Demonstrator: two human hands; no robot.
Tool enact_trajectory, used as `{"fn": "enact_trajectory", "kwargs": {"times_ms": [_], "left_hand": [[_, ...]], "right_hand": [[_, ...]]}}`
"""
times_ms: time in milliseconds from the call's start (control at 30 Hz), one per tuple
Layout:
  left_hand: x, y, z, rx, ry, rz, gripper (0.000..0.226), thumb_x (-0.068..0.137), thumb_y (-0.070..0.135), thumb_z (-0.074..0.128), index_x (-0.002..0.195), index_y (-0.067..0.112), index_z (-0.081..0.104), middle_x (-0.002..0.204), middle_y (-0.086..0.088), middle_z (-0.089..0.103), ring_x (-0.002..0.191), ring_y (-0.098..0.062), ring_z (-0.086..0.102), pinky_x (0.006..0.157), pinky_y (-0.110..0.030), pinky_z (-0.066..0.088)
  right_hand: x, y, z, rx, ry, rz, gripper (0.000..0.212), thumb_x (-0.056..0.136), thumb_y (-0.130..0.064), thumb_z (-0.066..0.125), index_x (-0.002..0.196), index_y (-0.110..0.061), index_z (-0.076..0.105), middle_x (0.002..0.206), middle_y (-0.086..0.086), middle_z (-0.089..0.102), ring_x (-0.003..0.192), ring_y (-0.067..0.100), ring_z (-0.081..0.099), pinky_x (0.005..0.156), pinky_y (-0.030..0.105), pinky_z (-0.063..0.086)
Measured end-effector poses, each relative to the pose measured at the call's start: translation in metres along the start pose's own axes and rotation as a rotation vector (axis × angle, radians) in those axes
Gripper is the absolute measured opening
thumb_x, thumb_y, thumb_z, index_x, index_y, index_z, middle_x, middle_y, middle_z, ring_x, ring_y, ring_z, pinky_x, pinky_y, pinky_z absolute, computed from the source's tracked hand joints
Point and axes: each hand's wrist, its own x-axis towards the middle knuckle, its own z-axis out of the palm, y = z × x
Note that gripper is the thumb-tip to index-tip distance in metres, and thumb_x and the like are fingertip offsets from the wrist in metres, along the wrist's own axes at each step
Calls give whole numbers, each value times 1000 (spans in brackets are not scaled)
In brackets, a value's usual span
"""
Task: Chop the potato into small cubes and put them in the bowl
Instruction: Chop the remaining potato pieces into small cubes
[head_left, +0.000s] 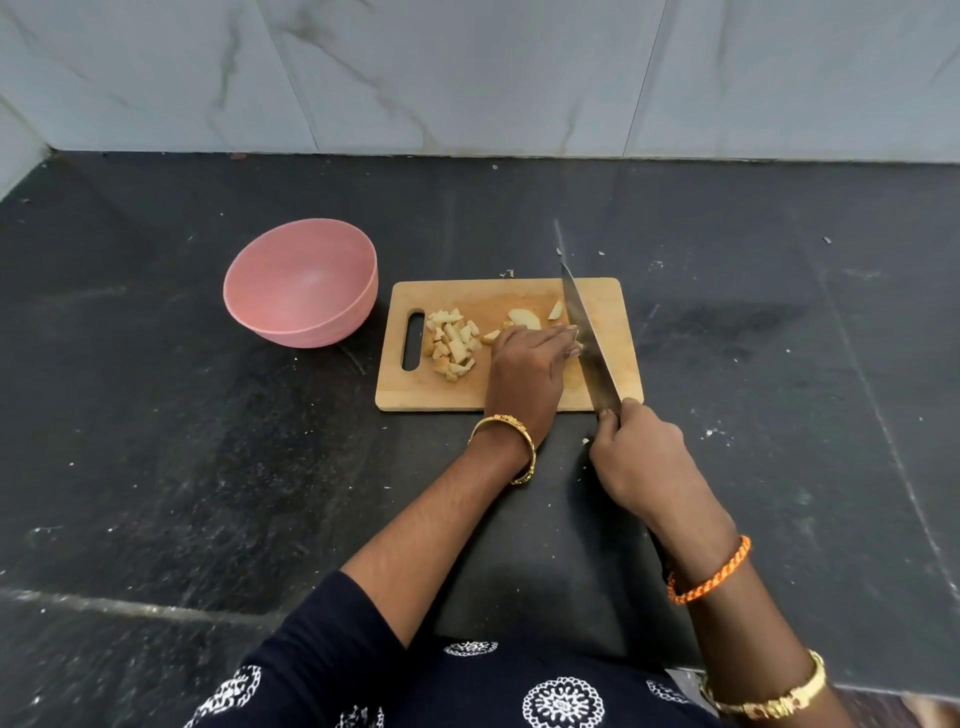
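A wooden cutting board (613, 306) lies on the black counter. On its left part sits a heap of small potato cubes (451, 340). Larger potato pieces (523, 317) lie at the middle, with one wedge (555, 310) just left of the blade. My left hand (527, 364) rests palm down on potato pieces at the board's middle, fingertips against the blade. My right hand (636, 449) grips the handle of a large knife (587, 338) whose blade crosses the board's right half. The pink bowl (298, 283) stands left of the board and holds nothing.
A marble-tiled wall (467, 73) closes the counter at the back and far left. Small scraps dot the counter (156, 415) behind and to the right of the board. The counter's front edge runs near my body.
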Motion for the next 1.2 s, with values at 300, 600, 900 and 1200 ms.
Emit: {"fn": "enact_trajectory", "kwargs": {"times_ms": [300,600,900,1200], "left_hand": [[5,-12,-6,-77,-48,23,19,84,7,62,100,8,71,99,-8,73,95,-18,67,104,-38,36],[7,-15,-7,-150,-44,-15,16,82,13,67,96,8,73,94,-5,74,89,-14,68,102,-40,40],[4,-16,-3,-104,-19,17,16,81,14,67,96,8,73,94,-5,74,87,-15,69,98,-38,41],[2,-14,-4,-98,1,40,16,80,11,67,95,7,73,92,-5,74,86,-16,69,96,-33,40]], "right_hand": [[-29,25,-8,93,37,-20,32,100,-35,34,80,-17,50,81,8,60,78,29,58,70,36,46],[-3,7,-1,116,98,-119,34,101,-36,33,93,-12,55,86,11,61,79,29,61,75,43,52],[2,6,-7,109,52,-111,33,102,-35,33,99,-12,57,91,8,61,82,25,60,75,39,51],[2,-5,-2,13,26,-67,25,102,-34,32,96,-16,48,99,13,58,91,30,61,85,46,52]]}}
